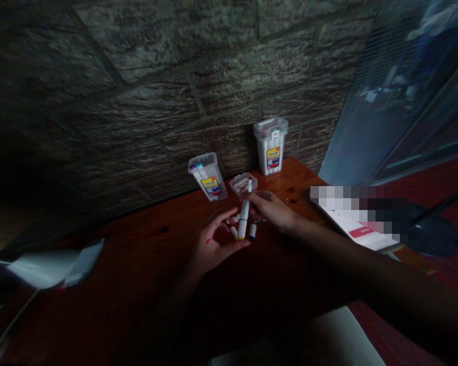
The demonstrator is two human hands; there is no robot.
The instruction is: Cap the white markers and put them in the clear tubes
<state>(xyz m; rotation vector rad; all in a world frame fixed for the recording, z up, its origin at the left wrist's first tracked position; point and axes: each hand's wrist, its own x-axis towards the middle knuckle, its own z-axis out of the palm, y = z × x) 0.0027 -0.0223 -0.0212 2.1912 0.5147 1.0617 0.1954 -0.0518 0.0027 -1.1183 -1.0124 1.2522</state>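
My right hand (272,209) pinches a white marker (245,213) near its upper end and holds it almost upright over the wooden table (137,264). My left hand (213,244) is cupped just below, its thumb and fingers touching the marker's yellow lower end. A few more white markers (252,231) lie on the table under the hands. Behind them a clear marker box (208,177) leans tilted with its lid off, and the clear lid (243,183) lies beside it. A second, closed marker box (270,146) stands upright against the wall.
A dark stone-pattern wall (175,76) runs right behind the table. White paper (53,267) lies at the left edge, and a printed sheet (361,231) at the right. A window (404,101) sits at the right. Something pale (313,340) lies below the front edge.
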